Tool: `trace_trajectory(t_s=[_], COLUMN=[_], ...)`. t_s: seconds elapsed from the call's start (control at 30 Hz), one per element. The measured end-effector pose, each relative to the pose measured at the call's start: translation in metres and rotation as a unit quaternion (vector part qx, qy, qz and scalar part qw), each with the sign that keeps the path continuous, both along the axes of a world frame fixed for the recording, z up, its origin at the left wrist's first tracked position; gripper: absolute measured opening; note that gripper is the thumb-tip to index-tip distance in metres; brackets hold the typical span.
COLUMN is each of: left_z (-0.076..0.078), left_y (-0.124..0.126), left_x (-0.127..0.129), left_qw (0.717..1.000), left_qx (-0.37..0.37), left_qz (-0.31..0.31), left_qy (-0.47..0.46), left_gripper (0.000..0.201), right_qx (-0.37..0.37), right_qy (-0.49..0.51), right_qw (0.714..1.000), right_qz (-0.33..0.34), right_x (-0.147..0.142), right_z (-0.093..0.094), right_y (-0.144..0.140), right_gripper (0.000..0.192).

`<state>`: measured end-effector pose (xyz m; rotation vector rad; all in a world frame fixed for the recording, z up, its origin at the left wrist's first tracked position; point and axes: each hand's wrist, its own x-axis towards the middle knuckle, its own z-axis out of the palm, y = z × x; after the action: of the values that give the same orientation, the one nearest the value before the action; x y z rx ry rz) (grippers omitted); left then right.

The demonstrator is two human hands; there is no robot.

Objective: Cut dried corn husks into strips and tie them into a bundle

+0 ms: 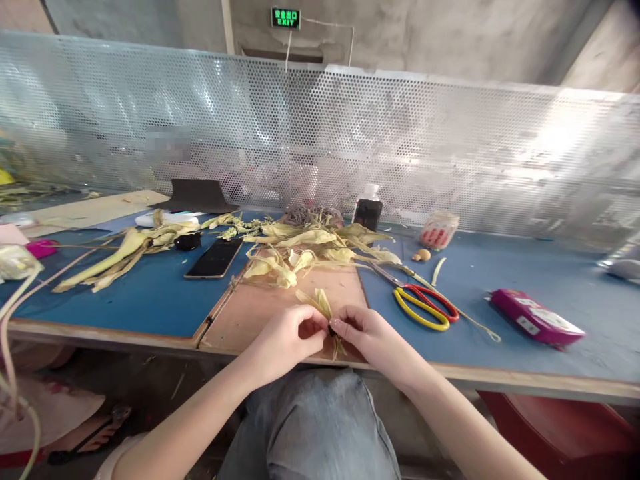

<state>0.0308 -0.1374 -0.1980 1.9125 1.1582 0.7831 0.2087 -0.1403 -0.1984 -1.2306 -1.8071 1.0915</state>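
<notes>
**Two hands pinch a small husk bundle at the bench edge**

Both hands meet over the near edge of the brown board (280,310) set into the blue worktable (525,287). The left hand (285,337) and the right hand (367,333) each close their fingertips on a small bundle of pale yellow corn-husk strips (323,308); the strips fan up and away from the fingers, while a few thin ends hang below the grip. What sits at the pinch point itself is too small to make out.

Just beyond the hands, a loose heap of corn husks (305,248) lies across the far end of the board. Left of it a dark smartphone (214,259) rests flat on the blue surface, with longer husk leaves (125,250) spread further left. To the right of the board lie scissors with red and yellow handles (425,305), blades pointing toward the heap. Further right sits a magenta box (535,320), well apart from the hands. A perforated metal screen (350,140) backs the table.
</notes>
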Motion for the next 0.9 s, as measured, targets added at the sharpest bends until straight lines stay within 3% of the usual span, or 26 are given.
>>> trace_trajectory(t_s=[0.4,0.67,0.9], left_z=[-0.001,-0.001,0.0], left_y=[0.003,0.005,0.008], left_x=[0.003,0.001,0.001], left_qw=[1.0,0.999,0.999], left_qx=[-0.013,-0.034,-0.032], left_qz=[0.014,-0.008,0.001], left_qy=[-0.003,-0.004,-0.01], left_gripper=[0.021,0.02,0.024], right_qx=[0.017,0.094,0.109], right_qy=[-0.005,-0.039,-0.037], right_qw=[1.0,0.993,0.992], right_qz=[0.002,-0.061,-0.054], right_x=[0.0,-0.004,-0.002], right_z=[0.001,-0.004,-0.004], right_y=[0.0,-0.007,-0.013], right_gripper=[0.028,0.02,0.018])
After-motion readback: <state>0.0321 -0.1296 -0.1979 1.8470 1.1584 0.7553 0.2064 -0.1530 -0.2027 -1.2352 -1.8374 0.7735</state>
